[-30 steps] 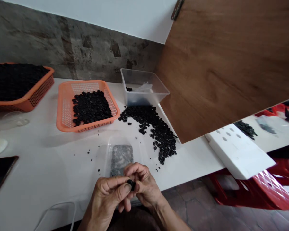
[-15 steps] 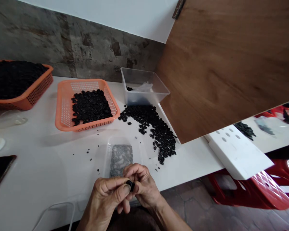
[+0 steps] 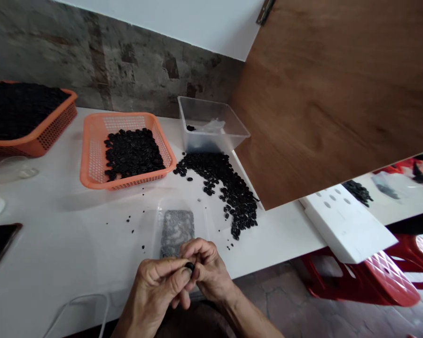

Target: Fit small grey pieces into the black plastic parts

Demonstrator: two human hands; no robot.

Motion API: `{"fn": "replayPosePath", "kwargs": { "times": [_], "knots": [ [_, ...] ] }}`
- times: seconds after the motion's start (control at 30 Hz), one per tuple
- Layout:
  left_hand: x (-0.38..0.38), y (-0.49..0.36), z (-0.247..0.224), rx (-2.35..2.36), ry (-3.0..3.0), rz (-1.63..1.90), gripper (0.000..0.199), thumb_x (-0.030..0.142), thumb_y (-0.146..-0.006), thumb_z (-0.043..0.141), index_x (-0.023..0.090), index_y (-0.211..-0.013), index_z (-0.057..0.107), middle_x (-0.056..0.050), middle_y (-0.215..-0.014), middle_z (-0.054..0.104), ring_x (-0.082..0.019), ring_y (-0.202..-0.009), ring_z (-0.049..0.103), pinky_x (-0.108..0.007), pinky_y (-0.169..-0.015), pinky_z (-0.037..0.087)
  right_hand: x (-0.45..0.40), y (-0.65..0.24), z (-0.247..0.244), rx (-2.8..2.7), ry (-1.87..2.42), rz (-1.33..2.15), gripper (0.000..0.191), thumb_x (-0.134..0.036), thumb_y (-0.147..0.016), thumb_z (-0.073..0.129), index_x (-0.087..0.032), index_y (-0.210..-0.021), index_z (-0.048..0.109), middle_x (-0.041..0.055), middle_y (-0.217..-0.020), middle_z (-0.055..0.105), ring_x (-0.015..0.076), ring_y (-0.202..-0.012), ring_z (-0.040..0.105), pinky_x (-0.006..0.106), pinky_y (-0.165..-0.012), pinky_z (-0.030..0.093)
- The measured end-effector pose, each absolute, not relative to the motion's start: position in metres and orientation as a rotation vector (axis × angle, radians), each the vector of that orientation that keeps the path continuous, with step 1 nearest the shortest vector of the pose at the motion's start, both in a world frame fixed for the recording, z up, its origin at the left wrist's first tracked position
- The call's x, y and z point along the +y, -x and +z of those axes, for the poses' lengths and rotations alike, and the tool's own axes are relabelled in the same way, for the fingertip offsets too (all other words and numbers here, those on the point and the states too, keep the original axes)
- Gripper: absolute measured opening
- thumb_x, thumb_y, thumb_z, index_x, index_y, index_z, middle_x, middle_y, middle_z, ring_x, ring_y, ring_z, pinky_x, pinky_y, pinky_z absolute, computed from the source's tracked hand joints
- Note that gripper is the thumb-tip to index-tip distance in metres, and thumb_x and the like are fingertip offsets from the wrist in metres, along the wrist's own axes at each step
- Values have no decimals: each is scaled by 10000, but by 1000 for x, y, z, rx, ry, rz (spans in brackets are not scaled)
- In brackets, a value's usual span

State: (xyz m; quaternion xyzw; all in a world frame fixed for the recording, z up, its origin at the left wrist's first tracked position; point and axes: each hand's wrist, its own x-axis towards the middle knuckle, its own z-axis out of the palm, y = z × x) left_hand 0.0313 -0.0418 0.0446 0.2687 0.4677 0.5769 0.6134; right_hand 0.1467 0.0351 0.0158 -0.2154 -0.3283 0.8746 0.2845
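My left hand (image 3: 157, 284) pinches a small black round piece (image 3: 189, 266) between thumb and index finger. Against its other side, the fingers and thumb of my right hand (image 3: 211, 274) are closed too, so both hands grip it. Fingers cover most of the piece. Just beyond my hands lies a shallow clear plastic tray (image 3: 201, 213) with a mottled grey layer (image 3: 178, 227) in it. Farther off, a heap of small black pieces (image 3: 239, 197) spreads over the white table (image 3: 91, 253).
An orange basket (image 3: 88, 176) holds more black pieces; a fuller orange basket (image 3: 42, 141) is at far left. A clear bin (image 3: 215, 143) stands behind the heap. At right are a brown wooden panel (image 3: 331, 94), a white box (image 3: 352, 230) and red stools (image 3: 370, 281).
The black piece has turned slightly between my fingertips and shows less now. My hands keep nearly the same place. The view has shifted a little.
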Motion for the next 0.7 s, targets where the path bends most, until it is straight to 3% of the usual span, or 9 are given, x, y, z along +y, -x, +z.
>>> {"fn": "replayPosePath", "kwargs": {
  "times": [0.27, 0.4, 0.7],
  "knots": [
    [-37, -26, 39, 1118, -521, 1347, 289, 437, -750, 718, 157, -770, 786, -31, -551, 635, -83, -432, 539, -178, -422, 365, 40, -145, 13, -863, 555, 2371, 447, -370, -553, 891, -137, -897, 725, 13, -614, 685, 81, -473, 623, 147, -481, 484],
    [-35, -20, 42, 1159, -398, 1395, 298, 440, -661, 783, 144, -690, 773, -35, -541, 643, -82, -419, 532, -176, -413, 362, 43, -143, 19, -872, 537, 2367, 471, -456, -682, 806, -109, -986, 715, 35, -657, 666, 92, -562, 627, 181, -571, 487],
    [-40, -18, 28, 1249, -415, 1437, 274, 404, -704, 765, 158, -823, 782, -46, -598, 683, -108, -463, 574, -195, -432, 401, 42, -145, 20, -1031, 572, 2251, 302, -358, -802, 734, -118, -983, 704, 40, -681, 665, 96, -611, 614, 208, -630, 462]
  ]
}}
